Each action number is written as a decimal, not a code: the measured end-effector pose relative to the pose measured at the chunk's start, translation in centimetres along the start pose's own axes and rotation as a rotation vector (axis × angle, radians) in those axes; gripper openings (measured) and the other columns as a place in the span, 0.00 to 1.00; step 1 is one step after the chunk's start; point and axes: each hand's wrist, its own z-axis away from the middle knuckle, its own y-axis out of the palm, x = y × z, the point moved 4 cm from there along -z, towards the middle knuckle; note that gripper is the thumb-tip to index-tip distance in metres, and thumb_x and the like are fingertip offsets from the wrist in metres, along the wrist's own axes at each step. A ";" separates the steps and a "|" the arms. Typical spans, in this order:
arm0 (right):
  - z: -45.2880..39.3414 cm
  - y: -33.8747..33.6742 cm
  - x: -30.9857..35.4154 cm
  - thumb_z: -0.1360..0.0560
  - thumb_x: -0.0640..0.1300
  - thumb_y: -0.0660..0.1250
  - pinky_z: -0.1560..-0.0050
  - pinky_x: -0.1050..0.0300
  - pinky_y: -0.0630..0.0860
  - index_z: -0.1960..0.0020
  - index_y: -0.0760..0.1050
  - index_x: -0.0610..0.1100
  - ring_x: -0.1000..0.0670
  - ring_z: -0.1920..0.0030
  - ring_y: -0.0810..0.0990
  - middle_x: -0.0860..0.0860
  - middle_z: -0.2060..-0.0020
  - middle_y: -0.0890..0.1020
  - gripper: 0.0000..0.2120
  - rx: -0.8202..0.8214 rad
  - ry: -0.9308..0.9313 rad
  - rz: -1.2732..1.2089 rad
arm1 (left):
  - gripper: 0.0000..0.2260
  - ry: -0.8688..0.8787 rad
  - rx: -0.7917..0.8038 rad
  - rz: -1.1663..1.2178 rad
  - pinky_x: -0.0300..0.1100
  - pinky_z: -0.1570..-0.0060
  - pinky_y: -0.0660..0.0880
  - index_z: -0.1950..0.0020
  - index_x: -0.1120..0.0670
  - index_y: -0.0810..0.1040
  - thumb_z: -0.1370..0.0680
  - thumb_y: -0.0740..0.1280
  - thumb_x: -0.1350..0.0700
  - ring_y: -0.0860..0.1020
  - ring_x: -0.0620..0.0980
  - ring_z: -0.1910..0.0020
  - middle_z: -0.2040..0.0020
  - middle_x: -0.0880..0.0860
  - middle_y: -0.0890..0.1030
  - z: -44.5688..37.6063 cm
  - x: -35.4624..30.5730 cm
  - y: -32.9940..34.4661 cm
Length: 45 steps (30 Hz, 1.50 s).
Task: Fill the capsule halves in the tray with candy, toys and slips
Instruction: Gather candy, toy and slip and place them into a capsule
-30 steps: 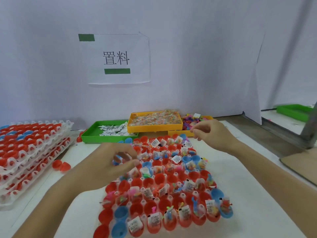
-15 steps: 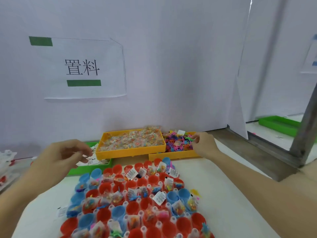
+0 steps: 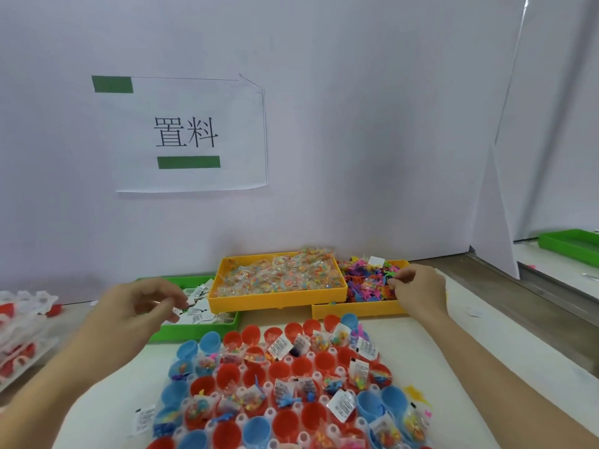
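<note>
A clear capsule tray (image 3: 310, 356) lies in front of me, packed with red capsule halves (image 3: 301, 367) and blue capsule halves (image 3: 369, 404). Several hold candy bags, small toys and printed slips. Behind it stand a green tray of slips (image 3: 194, 328), a yellow tray of candy bags (image 3: 275, 301) and a yellow tray of colourful toys (image 3: 356, 310). My left hand (image 3: 139, 307) hovers over the slip tray with loosely curled fingers, nothing plainly between them. My right hand (image 3: 418, 290) reaches into the toy tray, its fingertips pinching at a toy.
A stack of capsule trays (image 3: 19, 345) stands at the left edge. A loose slip (image 3: 144, 416) lies left of the capsule tray. White wall with a paper sign (image 3: 188, 134) closes the back. A white partition (image 3: 492, 222) and another green tray (image 3: 570, 244) are at the right.
My view swung upward and the capsule tray dropped low in frame. My left hand left the capsules for the slip tray. My right hand went from the tray's far end into the toys.
</note>
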 end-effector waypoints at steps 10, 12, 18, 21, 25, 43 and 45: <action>0.5 -0.7 0.4 0.24 0.36 0.71 0.51 0.55 0.75 0.50 0.83 0.39 0.46 0.54 0.79 0.42 0.53 0.85 0.04 -0.058 -0.003 -0.153 | 0.11 -0.104 -0.185 -0.139 0.47 0.58 0.77 0.61 0.51 0.82 0.24 0.66 0.64 0.83 0.48 0.61 0.62 0.47 0.85 -0.5 2.1 -0.6; 0.5 -0.6 0.2 0.24 0.37 0.70 0.55 0.56 0.73 0.47 0.81 0.40 0.46 0.55 0.78 0.43 0.55 0.84 0.06 -0.041 0.007 -0.170 | 0.09 -0.120 -0.182 -0.193 0.44 0.59 0.76 0.61 0.50 0.82 0.25 0.67 0.63 0.82 0.48 0.60 0.61 0.46 0.84 -1.2 2.8 0.0; -0.1 -0.8 0.8 0.23 0.35 0.67 0.56 0.56 0.71 0.48 0.84 0.43 0.48 0.55 0.77 0.45 0.55 0.83 0.09 0.057 -0.033 -0.212 | 0.05 -0.086 -0.024 -0.303 0.32 0.63 0.73 0.53 0.48 0.81 0.23 0.68 0.59 0.80 0.41 0.59 0.56 0.46 0.82 -4.2 2.7 3.5; -0.2 -1.0 1.3 0.24 0.36 0.69 0.54 0.55 0.73 0.53 0.84 0.43 0.49 0.55 0.78 0.46 0.56 0.84 0.06 0.086 -0.053 -0.248 | 0.03 -0.004 0.048 -0.314 0.35 0.59 0.75 0.52 0.48 0.81 0.24 0.69 0.55 0.79 0.44 0.58 0.56 0.46 0.82 -5.9 1.2 6.0; -0.3 -1.3 1.8 0.24 0.39 0.72 0.55 0.57 0.75 0.53 0.84 0.46 0.53 0.55 0.81 0.51 0.58 0.84 0.04 0.131 -0.054 -0.336 | 0.04 0.109 0.118 -0.344 0.39 0.57 0.74 0.51 0.50 0.82 0.22 0.68 0.52 0.77 0.44 0.58 0.56 0.47 0.81 -8.0 -1.5 9.8; 2.4 0.3 5.2 0.24 0.35 0.71 0.53 0.53 0.84 0.57 0.84 0.50 0.51 0.59 0.86 0.49 0.62 0.86 0.10 0.323 -0.079 -0.501 | 0.07 0.072 0.082 -0.399 0.49 0.58 0.79 0.53 0.62 0.82 0.24 0.65 0.64 0.81 0.57 0.58 0.56 0.59 0.83 -10.6 -5.3 16.1; 2.4 0.2 5.2 0.24 0.36 0.70 0.52 0.51 0.84 0.57 0.84 0.49 0.50 0.59 0.86 0.49 0.63 0.86 0.10 0.317 -0.067 -0.513 | 0.08 0.066 0.054 -0.379 0.46 0.61 0.77 0.53 0.62 0.82 0.25 0.63 0.67 0.80 0.56 0.60 0.56 0.59 0.82 -10.6 -5.3 15.6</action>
